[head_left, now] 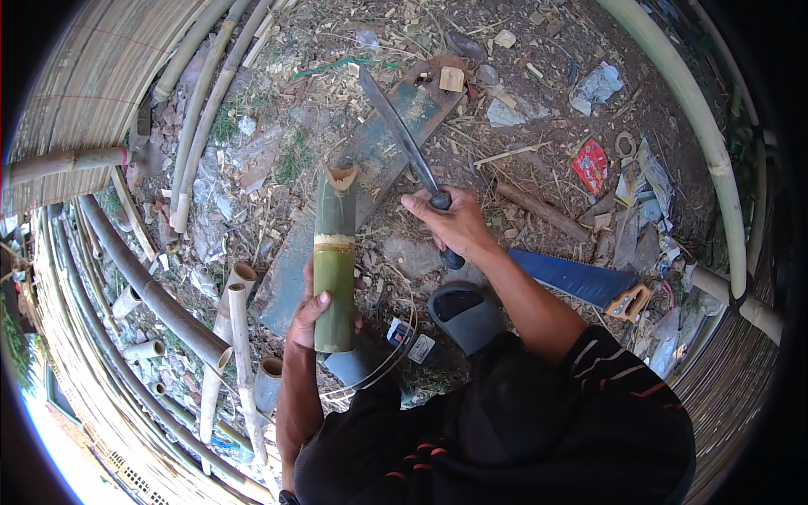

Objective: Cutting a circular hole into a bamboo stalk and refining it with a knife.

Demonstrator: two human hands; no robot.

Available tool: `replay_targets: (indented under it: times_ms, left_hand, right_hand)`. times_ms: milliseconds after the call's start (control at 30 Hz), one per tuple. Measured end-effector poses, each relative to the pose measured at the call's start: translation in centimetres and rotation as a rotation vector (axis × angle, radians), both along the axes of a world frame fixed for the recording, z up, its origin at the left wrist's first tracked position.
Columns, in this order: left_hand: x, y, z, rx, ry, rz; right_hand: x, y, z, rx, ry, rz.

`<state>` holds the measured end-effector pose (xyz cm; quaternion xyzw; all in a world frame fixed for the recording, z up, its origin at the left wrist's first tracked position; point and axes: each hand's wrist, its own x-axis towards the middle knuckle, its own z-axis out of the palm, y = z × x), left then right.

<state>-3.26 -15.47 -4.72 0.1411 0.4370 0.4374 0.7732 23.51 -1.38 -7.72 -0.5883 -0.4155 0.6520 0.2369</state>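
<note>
My left hand (310,316) is wrapped round the lower part of a green bamboo section (334,252), standing at seven o'clock. My right hand (450,223), at two o'clock from it, is clenched on the machete (402,130) handle, blade pointing to eleven over the plank (370,160) beyond.

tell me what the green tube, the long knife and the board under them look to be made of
Green tube: bamboo, with a matte green skin, a pale node ring and a hollow cut top.
Long knife: probably steel, a dull grey curved blade; the handle material is unclear.
Board: seemingly wood, with worn greenish paint.
</note>
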Motion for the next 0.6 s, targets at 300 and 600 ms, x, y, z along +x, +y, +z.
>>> replay_targets:
  times_ms: [300, 600]
  left_hand:
    - [-2.1, -0.6, -1.7, -0.020, -0.702, 0.085]
    - [2.6, 3.3, 0.4, 0.103, -0.037, 0.178]
  right_hand:
    - [-2.0, -1.1, -2.2, 0.458, -0.033, 0.042]
    - [-0.5, -1.0, -0.8, 0.151, -0.117, 0.133]
